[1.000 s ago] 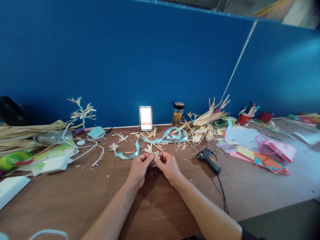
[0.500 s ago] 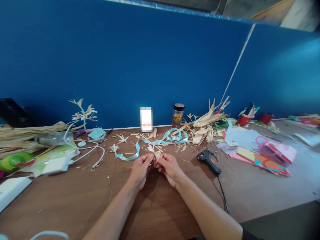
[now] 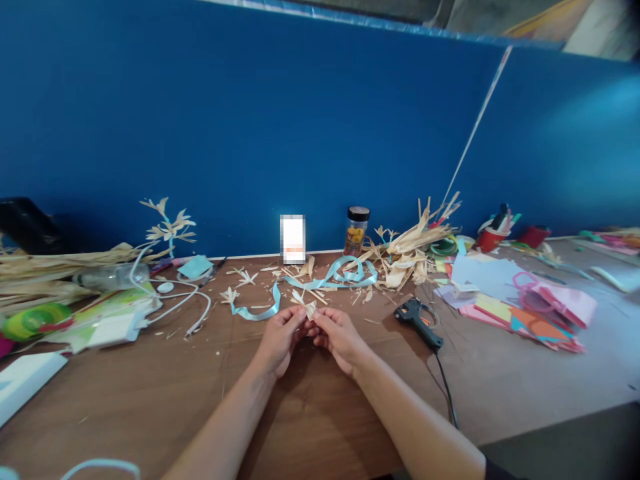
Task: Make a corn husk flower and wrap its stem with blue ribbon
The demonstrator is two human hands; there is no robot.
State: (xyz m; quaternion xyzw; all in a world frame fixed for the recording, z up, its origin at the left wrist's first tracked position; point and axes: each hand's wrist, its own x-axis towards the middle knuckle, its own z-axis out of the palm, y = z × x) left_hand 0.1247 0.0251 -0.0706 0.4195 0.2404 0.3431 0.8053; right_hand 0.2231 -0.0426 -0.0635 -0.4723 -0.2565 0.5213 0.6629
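A small pale piece of dried corn husk (image 3: 311,310) is pinched between my two hands, low over the brown table. My left hand (image 3: 286,335) has thumb and fingertips closed on its left side. From the right, my right hand (image 3: 336,333) grips it the same way, its lower fingers curled underneath. Just beyond my fingertips lies a light blue ribbon (image 3: 270,311) in loose curls. Star-shaped husk flowers (image 3: 245,276) rest behind the ribbon's left end, among scattered husk scraps.
To the right lies a black glue gun (image 3: 419,323) with its cord trailing forward. A lidded jar (image 3: 357,230) and a husk bundle (image 3: 413,250) stand at the back. Coloured papers (image 3: 525,317) spread at right. White cables (image 3: 175,303) and a power adapter (image 3: 113,328) sit at left.
The husk piece between my fingertips has turned slightly and looks more bunched. My hands stay in nearly the same place; the view has shifted very slightly.
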